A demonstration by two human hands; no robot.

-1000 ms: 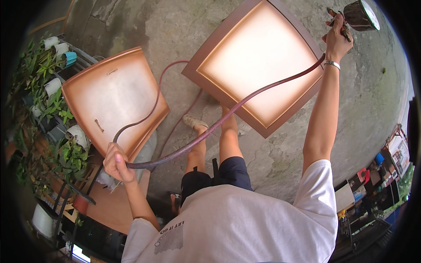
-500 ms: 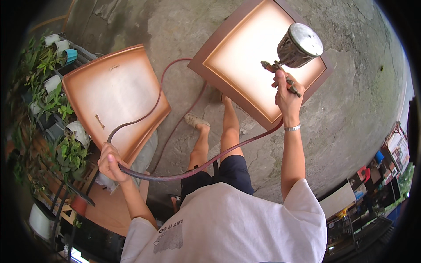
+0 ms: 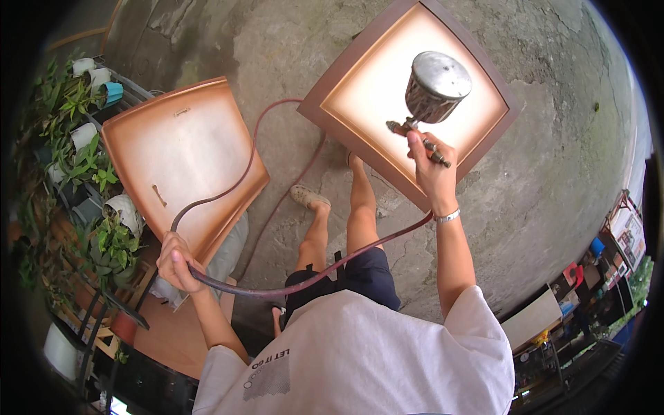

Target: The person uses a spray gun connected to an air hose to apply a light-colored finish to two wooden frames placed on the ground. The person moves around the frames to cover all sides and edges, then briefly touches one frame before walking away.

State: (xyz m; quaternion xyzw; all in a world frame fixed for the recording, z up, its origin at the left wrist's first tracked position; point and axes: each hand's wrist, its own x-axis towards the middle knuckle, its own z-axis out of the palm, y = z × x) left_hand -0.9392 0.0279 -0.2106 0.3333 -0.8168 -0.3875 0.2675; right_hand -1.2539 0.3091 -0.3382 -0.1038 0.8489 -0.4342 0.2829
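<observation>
A paint spray gun point(image 3: 418, 131) with a round metal cup point(image 3: 438, 83) on top is gripped in my right hand point(image 3: 436, 166). It is held over a square framed panel point(image 3: 353, 104), whose pale middle fades to brown at a raised border. A dark red hose point(image 3: 325, 282) runs from below my right hand across my body to my left hand point(image 3: 178, 263), whose fingers are closed round it. Past that hand, the hose crosses a second panel point(image 3: 200, 152), curved and pale with orange-brown edges. The cup partly hides the framed panel.
Potted plants point(image 3: 93, 166) on a rack line the left side. Below my left hand lies a brown board point(image 3: 173, 339). The floor point(image 3: 539, 152) is cracked, stained concrete, with the hose trailing near my feet. Cluttered equipment point(image 3: 553, 325) stands at the lower right.
My right hand has moved left and slightly down with the spray gun, over the framed panel. The hose between my hands sags a little lower. My left hand has hardly moved.
</observation>
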